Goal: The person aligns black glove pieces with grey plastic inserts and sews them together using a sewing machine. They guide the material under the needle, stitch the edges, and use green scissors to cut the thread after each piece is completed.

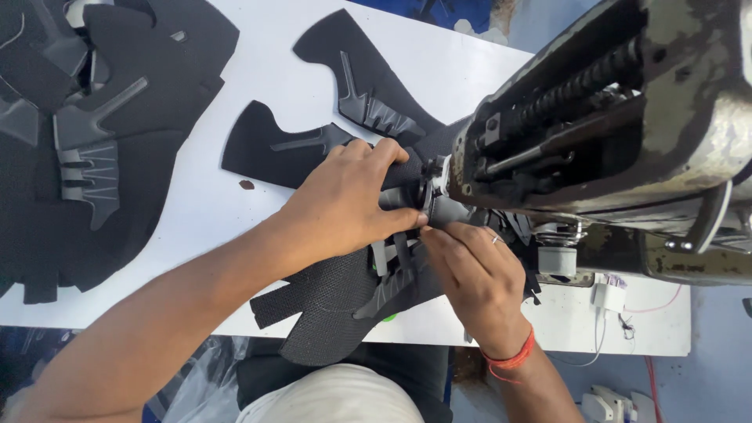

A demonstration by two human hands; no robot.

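A black mesh shoe-upper panel with grey moulded overlays (345, 301) lies half on the white desk (204, 211) and half hanging over its near edge, its far end fed up against the worn grey industrial sewing machine (611, 133). The left hand (345, 207) rests palm-down on top of the panel, its fingers (392, 153) stretched nearly flat and pressing the fabric toward the needle area. The right hand (478, 274) comes in from below, fingers drawn narrow and pinching the panel's edge just beside the machine's foot; a red thread band (513, 360) circles its wrist. The panel looks light and floppy, the mesh drooping freely where unsupported, while the grey overlays seem stiffer and give a firmer place to grip; flat pressure close to the stitch line probably controls it best. Two more black cut panels (313, 117) lie apart farther back on the desk, and a stack of similar pieces (86, 141) sits at the left.
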